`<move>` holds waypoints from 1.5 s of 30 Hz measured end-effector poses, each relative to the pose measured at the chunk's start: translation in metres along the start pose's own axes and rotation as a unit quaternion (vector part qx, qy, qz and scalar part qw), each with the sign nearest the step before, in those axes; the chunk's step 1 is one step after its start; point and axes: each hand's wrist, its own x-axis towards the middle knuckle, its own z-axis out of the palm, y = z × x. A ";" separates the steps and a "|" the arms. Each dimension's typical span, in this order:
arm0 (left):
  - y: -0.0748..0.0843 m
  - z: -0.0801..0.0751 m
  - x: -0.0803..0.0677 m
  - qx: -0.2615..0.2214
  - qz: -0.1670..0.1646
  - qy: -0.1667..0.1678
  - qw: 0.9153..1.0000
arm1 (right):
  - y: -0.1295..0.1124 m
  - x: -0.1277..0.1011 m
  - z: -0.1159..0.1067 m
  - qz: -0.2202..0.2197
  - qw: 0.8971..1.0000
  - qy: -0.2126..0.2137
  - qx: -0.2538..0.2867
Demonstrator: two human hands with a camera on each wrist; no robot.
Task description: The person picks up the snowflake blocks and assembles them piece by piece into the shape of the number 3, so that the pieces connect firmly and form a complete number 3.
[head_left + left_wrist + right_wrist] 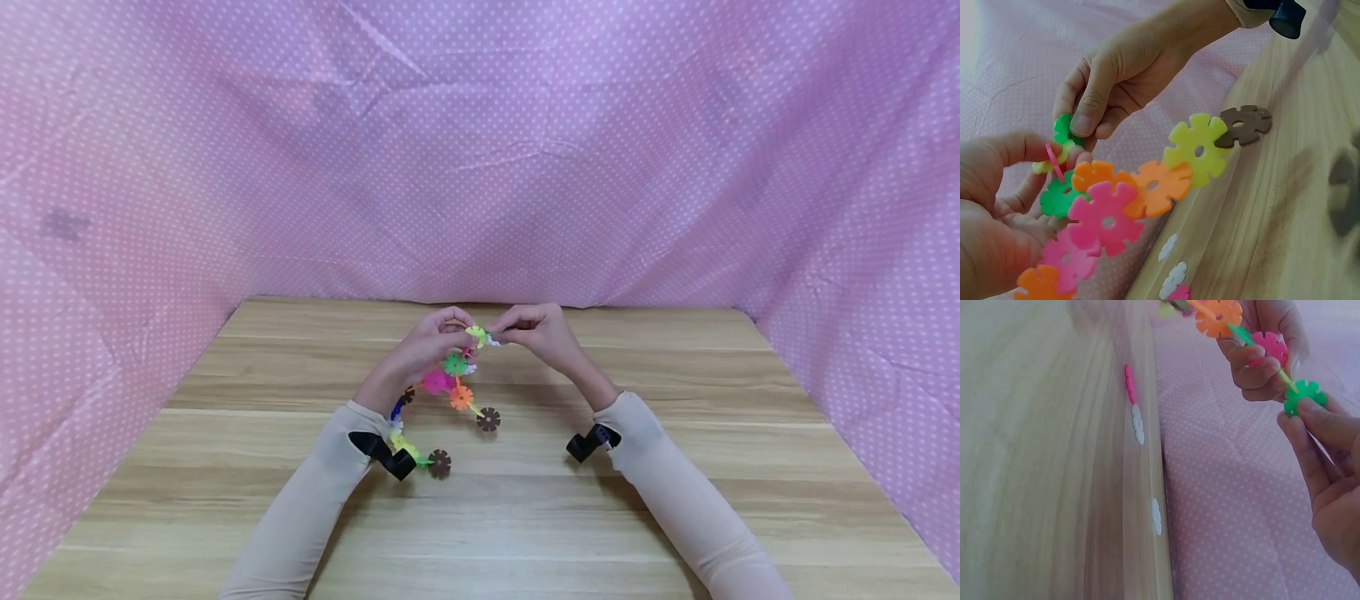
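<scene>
My left hand (431, 346) holds a branching chain of flower-shaped plastic interlocking discs, which hangs below it above the table. Pink (1107, 219), orange (1159, 187), yellow (1197, 150) and brown discs (1244, 125) make up one branch. A second branch hangs beside the left wrist and ends in a brown disc (440, 463). Between thumb and fingertips, my right hand (543, 333) pinches a green disc (1304, 397). That disc touches a yellow disc (476, 334) at the left fingertips; whether their slots are fully joined I cannot tell.
Near the far edge of the wooden table (600, 517) lie two white discs (1138, 425) and a pink disc (1130, 384). Pink dotted cloth (480, 167) hangs behind the table and along both sides. Each wrist wears a black camera mount (592, 442).
</scene>
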 end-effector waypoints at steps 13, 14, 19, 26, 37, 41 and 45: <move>0.001 0.002 0.001 0.004 0.017 0.026 1.000 | -0.004 0.001 0.003 0.015 0.999 0.023 0.021; 0.001 0.003 0.001 -0.001 0.018 0.029 0.999 | -0.004 0.001 0.004 0.014 0.999 0.029 0.021; 0.003 0.005 0.001 -0.014 0.013 0.039 0.999 | -0.008 0.002 0.008 0.019 0.999 0.047 0.013; 0.004 0.001 0.000 0.001 -0.007 0.031 0.999 | -0.008 0.002 0.008 0.066 0.997 0.038 -0.021; 0.003 -0.013 -0.003 0.010 -0.048 0.039 0.998 | 0.001 0.001 -0.002 0.162 0.983 -0.053 -0.073; 0.002 -0.016 -0.003 0.013 -0.052 0.039 0.998 | 0.010 0.004 0.000 0.161 0.973 -0.126 -0.104; 0.001 -0.018 -0.002 0.026 -0.052 0.042 0.997 | 0.017 0.009 0.005 0.166 0.962 -0.182 -0.116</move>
